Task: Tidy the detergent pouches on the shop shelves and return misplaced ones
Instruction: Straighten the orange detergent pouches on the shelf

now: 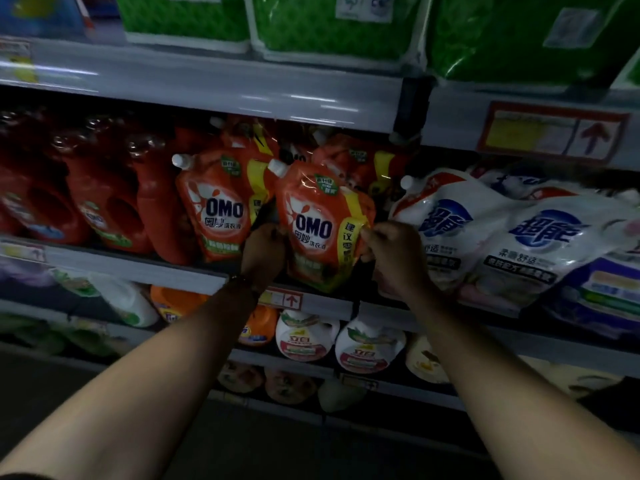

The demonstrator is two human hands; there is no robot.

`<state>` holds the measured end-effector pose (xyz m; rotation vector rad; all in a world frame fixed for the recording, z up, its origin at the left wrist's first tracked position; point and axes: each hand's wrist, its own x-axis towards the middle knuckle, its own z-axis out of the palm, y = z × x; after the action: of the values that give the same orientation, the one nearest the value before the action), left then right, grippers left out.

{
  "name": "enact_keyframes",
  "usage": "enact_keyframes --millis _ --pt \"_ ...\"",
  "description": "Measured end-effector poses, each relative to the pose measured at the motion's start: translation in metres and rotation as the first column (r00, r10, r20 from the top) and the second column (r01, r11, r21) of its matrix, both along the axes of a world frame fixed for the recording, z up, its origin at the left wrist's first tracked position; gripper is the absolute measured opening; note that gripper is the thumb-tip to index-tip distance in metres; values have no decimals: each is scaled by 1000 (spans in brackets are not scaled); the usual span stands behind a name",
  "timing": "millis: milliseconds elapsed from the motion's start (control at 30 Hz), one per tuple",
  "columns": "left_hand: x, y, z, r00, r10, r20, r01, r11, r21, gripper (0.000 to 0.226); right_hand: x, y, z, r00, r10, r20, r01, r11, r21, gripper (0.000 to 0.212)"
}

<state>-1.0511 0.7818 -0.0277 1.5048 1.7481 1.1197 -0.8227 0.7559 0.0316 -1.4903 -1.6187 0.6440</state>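
Head view. Both hands are holding one orange OMO pouch (320,223) at the front edge of the middle shelf (138,268), between a second OMO pouch (216,206) on its left and the white pouches (485,233) on its right. The left hand (264,252) is gripping the pouch's lower left side with curled fingers; the right hand (393,258) is pinching its right edge, just below the yellow side band. The pouch's long axis is running nearly upright, tilting slightly left at the top, where the white spout cap (277,167) is pointing toward the upper left. Its base is sitting at or just above the shelf lip; contact is hidden by the hands. The body of the pouch is lying between the two grips and rising above them, so both hands are equally near, and a seating move would seemingly be a push back and down into the gap behind. Red detergent bottles (97,199) are standing toward the shelf's left end.
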Motion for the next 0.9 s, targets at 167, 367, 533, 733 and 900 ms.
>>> enact_keyframes --millis 167,367,533,733,900 --pt "27 -54 25 989 93 -115 -66 974 219 31 -9 -3 -13 994 -16 -111 12 999 -34 32" --pt "61 -73 79 819 124 -560 197 856 478 45 -22 -23 -44 940 48 -338 -158 939 -307 13" --pt "77 -55 93 797 80 -598 246 862 443 49 -39 6 -138 914 -143 -380 -32 907 -419 47" --pt "95 -52 93 884 115 -453 135 865 483 27 -48 8 -141 939 -260 -225 164 913 -373 58" --pt "97 -44 99 984 55 -172 32 883 468 15 -44 -4 -112 910 -347 -226 235 883 -407 36"
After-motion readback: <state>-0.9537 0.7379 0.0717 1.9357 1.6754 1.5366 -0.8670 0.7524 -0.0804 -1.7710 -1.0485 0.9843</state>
